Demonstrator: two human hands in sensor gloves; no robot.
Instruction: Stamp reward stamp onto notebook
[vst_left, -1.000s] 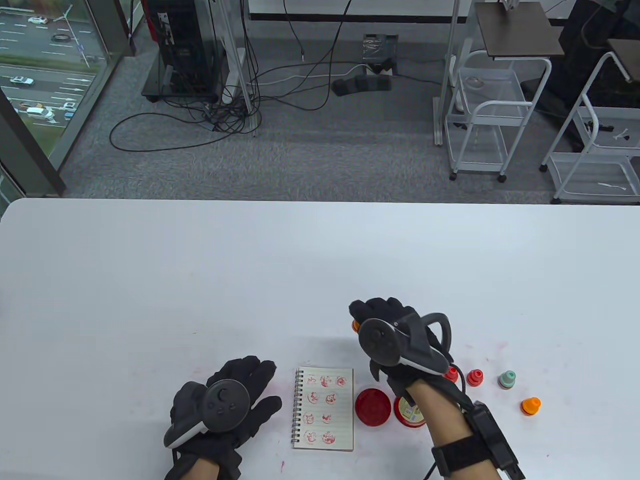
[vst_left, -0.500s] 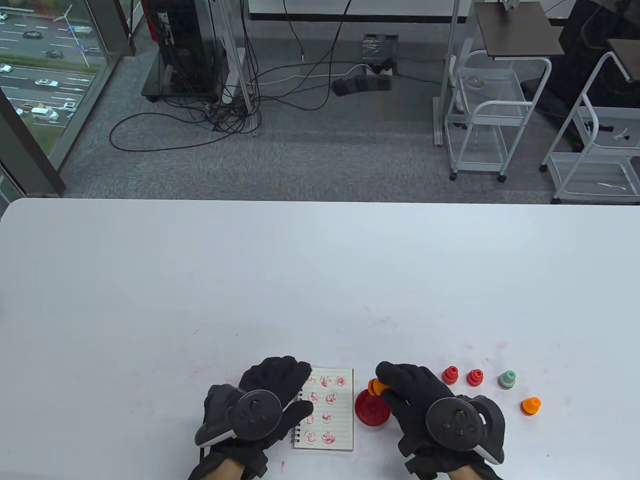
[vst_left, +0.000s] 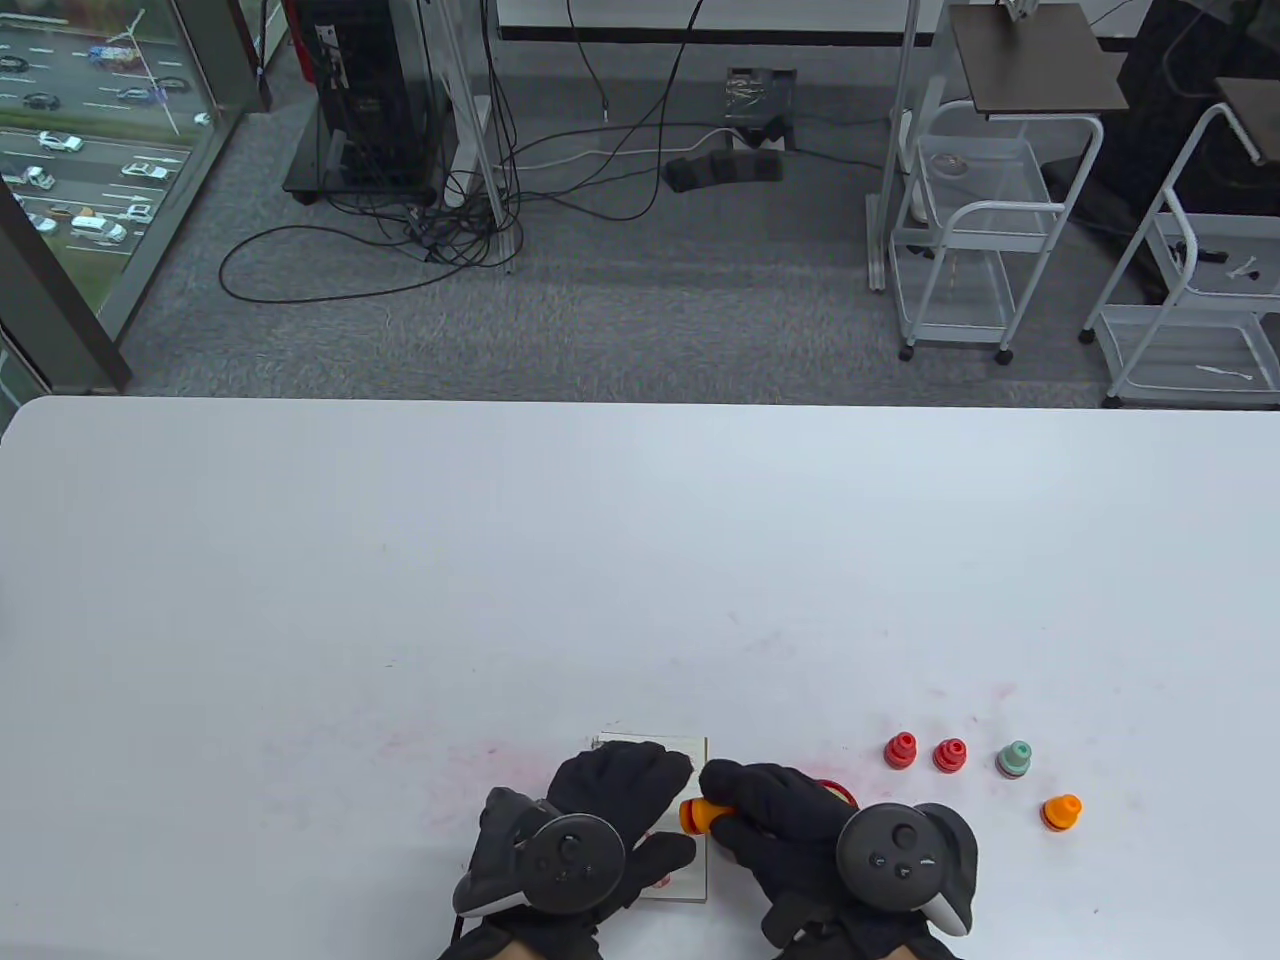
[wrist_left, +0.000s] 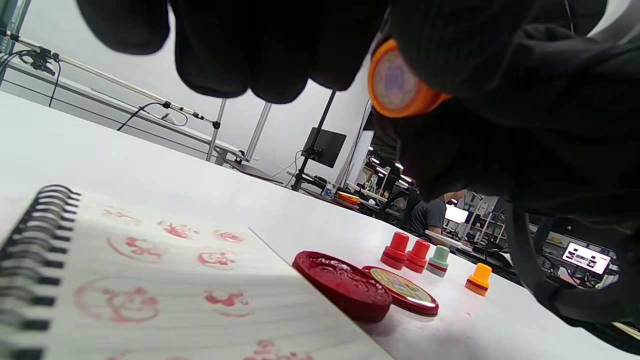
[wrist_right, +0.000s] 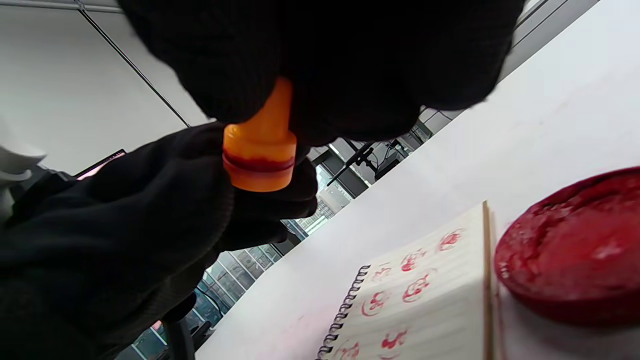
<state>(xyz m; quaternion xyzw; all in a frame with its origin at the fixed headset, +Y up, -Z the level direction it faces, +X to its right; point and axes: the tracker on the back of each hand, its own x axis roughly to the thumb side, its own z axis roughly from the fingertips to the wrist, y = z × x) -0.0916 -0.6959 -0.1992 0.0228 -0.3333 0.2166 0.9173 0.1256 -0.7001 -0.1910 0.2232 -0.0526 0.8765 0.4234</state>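
A small spiral notebook (vst_left: 650, 745) with several red stamp marks lies near the table's front edge, mostly under my hands; it also shows in the left wrist view (wrist_left: 150, 280) and the right wrist view (wrist_right: 420, 290). My right hand (vst_left: 775, 815) grips an orange stamp (vst_left: 693, 815) by its handle and holds it above the notebook's right side, off the page (wrist_right: 260, 150). Its round face shows in the left wrist view (wrist_left: 395, 80). My left hand (vst_left: 615, 800) is over the notebook with its fingers spread, close beside the stamp; contact with the page is unclear.
A red ink pad (wrist_left: 345, 285) and its lid (wrist_left: 402, 292) lie just right of the notebook. Two red stamps (vst_left: 900, 750) (vst_left: 950, 755), a green one (vst_left: 1015, 760) and an orange one (vst_left: 1062, 812) stand at the right. Faint red smudges mark the table.
My right hand came back from farther out, passed over the ink pad with the orange stamp, and now holds it over the notebook. My left hand slid right onto the notebook.
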